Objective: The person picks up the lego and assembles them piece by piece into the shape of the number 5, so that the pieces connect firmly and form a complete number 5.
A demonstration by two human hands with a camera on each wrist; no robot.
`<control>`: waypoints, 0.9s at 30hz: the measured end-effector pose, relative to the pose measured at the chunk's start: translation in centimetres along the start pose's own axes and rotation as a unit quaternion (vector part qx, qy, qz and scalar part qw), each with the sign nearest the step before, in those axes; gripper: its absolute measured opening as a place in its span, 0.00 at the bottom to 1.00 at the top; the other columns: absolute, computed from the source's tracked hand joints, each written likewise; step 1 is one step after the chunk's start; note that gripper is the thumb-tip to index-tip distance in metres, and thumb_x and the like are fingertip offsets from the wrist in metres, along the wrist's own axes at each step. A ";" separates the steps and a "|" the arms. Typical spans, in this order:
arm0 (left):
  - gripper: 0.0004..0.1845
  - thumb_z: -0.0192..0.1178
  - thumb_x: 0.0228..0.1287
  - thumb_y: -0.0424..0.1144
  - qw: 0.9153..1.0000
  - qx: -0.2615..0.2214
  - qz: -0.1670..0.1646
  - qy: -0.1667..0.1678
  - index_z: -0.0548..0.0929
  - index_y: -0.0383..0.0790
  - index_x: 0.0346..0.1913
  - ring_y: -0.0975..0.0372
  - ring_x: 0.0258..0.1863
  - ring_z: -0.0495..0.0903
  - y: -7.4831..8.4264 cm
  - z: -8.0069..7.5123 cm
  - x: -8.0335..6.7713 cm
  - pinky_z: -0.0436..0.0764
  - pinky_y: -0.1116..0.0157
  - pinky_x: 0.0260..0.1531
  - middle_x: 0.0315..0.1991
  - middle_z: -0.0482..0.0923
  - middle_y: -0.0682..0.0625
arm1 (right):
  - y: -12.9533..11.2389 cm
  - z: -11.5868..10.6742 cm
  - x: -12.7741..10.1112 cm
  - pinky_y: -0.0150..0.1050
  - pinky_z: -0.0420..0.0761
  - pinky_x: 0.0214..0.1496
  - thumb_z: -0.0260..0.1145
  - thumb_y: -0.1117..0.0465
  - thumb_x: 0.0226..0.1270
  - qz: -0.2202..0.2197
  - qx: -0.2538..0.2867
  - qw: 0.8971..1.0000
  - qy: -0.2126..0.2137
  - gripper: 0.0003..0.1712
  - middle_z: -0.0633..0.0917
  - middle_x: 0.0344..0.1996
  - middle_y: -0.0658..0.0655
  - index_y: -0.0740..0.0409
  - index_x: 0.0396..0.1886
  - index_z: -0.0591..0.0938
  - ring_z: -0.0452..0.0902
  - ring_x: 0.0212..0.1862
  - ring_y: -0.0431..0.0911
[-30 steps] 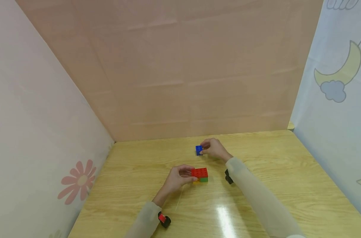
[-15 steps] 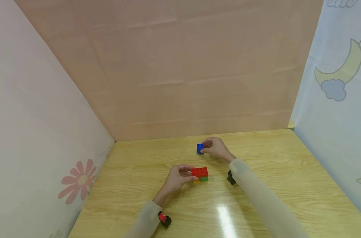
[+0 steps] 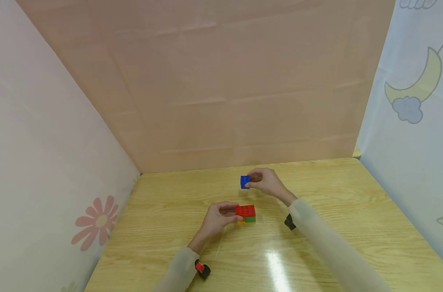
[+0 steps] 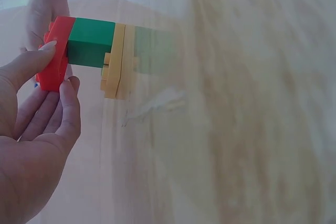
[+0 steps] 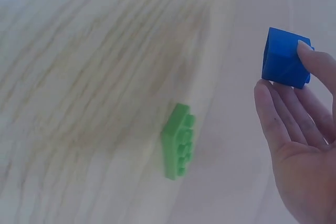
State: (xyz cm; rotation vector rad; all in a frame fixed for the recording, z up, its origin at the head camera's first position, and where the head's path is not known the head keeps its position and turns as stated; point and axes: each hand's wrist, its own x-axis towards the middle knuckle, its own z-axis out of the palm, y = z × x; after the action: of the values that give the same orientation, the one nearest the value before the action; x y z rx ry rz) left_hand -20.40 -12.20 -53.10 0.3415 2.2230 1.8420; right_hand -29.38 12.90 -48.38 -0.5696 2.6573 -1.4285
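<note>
The wooden desk [image 3: 316, 227] fills the lower half of the head view, walled by pink and pale patterned panels. Just below the frame's centre sits a small brick stack [image 3: 246, 213], a red plate on top with green and yellow bricks beneath; the left hand [image 3: 217, 219] steadies it, thumb and fingers pinching the red end. Above it in the frame, lifted off the desk, the right hand [image 3: 266, 181] pinches a blue brick [image 3: 245, 182] between thumb and fingertips. A loose light-green plate [image 5: 178, 140] lies flat on the desk in the middle of the right wrist view. This looks like the carrying step: next the blue brick needs lining up over the red studs, then pressing down.
</note>
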 end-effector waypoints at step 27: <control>0.21 0.78 0.61 0.40 1.000 0.011 -0.007 0.003 0.89 0.41 0.57 0.57 0.47 0.90 -0.2 -0.3 0.1 0.90 0.65 0.51 0.55 0.89 0.44 | -2.7 0.9 -5.2 0.42 0.90 0.53 0.79 0.52 0.64 -0.038 0.058 0.996 -0.046 0.22 0.92 0.48 0.56 0.54 0.56 0.87 0.91 0.50 0.49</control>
State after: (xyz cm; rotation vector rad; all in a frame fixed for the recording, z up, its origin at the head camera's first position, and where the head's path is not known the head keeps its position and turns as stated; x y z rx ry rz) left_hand -20.56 -12.48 -53.21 0.3249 2.2445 1.8159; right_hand -23.54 12.63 -47.24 -0.7143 2.4875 -1.5251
